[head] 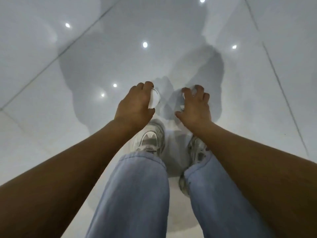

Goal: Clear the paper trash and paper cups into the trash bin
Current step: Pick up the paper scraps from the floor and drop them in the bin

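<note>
My left hand (135,103) grips a white paper cup (155,99) from above, fingers curled over its rim, the cup partly hidden under the palm. My right hand (194,104) curls round a second white object (182,102), which looks like a paper cup or crumpled paper; most of it is hidden by the fingers. Both hands hang low over the glossy white tiled floor (85,66), just ahead of my feet. No trash bin is in view.
My legs in light blue jeans (137,194) and white-grey sneakers (151,138) fill the lower middle. The shiny floor reflects ceiling lights and my shadow. Dark grout lines cross at the left and right.
</note>
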`<state>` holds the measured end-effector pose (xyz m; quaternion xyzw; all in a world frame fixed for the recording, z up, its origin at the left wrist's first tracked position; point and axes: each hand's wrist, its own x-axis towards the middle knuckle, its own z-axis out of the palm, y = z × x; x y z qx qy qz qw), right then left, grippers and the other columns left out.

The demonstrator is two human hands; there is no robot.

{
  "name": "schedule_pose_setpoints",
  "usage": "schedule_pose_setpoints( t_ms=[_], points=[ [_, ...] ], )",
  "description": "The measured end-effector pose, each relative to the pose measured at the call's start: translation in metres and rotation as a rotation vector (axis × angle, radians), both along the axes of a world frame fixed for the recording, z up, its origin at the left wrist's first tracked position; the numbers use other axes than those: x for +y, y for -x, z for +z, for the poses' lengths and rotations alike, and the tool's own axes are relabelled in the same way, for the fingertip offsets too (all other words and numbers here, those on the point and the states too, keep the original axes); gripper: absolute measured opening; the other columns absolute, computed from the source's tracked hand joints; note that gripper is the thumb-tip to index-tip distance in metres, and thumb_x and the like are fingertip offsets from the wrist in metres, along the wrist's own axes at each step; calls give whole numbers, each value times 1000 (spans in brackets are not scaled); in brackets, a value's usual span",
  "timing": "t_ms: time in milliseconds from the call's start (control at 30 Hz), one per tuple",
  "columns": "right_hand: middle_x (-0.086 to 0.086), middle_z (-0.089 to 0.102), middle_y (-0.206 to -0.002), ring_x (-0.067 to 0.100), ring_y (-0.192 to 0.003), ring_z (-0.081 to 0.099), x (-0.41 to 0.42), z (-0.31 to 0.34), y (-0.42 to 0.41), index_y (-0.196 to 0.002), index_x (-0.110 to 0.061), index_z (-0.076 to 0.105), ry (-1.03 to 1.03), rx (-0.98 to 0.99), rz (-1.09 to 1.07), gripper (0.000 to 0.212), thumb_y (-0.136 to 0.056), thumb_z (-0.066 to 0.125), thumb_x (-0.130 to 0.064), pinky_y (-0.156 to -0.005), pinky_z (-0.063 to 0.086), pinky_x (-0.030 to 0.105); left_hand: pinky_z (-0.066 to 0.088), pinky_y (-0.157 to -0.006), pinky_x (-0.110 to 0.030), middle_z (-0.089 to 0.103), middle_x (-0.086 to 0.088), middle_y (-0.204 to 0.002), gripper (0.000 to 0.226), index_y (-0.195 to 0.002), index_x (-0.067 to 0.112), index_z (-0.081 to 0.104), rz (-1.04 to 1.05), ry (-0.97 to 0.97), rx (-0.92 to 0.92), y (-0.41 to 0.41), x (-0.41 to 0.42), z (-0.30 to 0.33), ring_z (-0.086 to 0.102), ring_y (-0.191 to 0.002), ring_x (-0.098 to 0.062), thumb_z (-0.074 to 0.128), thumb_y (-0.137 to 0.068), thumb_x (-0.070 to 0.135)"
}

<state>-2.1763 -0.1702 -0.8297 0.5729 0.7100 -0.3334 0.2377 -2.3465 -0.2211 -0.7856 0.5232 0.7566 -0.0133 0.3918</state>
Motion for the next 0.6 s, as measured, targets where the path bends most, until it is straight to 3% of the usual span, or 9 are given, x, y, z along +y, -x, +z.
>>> schedule_pose_setpoints(
  t_ms=[100,267,600],
  points=[
    [15,32,-134,35,-119,34,-8,-7,-8,-134,-17,38,-44,-26,73,57,-83,64,-13,-93,46,42,48,-76,-39,52,-4,-117,52,-129,16,41,13,12,-31,5,-18,-6,48,-106,-22,64,-82,18],
    [13,41,-127,32,-116,37,-6,24,-8,-133,-17,43,41,24,99,51,-86,61,-24,-88,44,39,50,-79,-42,52,-4,-116,51,-127,15,41,60,62,-24,24,-33,26,48,-105,-22,65,-82,18],
    [8,43,-120,27,-113,37,6,250,65,-130,-20,49,116,173,224,47,-84,60,-22,-77,41,29,48,-85,-40,50,-4,-115,48,-127,14,43,310,136,-45,28,-46,234,47,-108,-22,64,-84,22]
  ],
)
